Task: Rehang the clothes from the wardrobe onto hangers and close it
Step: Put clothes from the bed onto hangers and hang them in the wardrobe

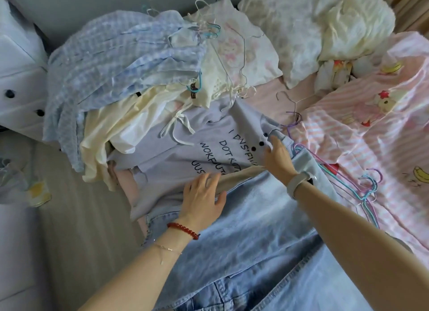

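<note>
A pale lilac T-shirt (204, 134) with black lettering lies spread on the bed, partly under a light blue denim garment (255, 229). My left hand (203, 194) rests flat on the shirt's lower part, fingers straight. My right hand (277, 155) reaches to the shirt's collar near its dark buttons; its fingertips touch the fabric, and I cannot tell whether they pinch it. A bunch of thin wire hangers (364, 190) in pink, blue and purple lies to the right of my right wrist. Behind the shirt sits a heap of clothes on hangers, with a blue checked garment (97, 62) on top.
Cream and white garments (130, 115) lie under the checked one. A pink striped quilt (371, 129) with cartoon prints covers the right of the bed. A white crumpled blanket (325, 20) lies at the back. A single wire hanger (292, 106) rests near the quilt. A white item with dark buttons (21, 78) is at left.
</note>
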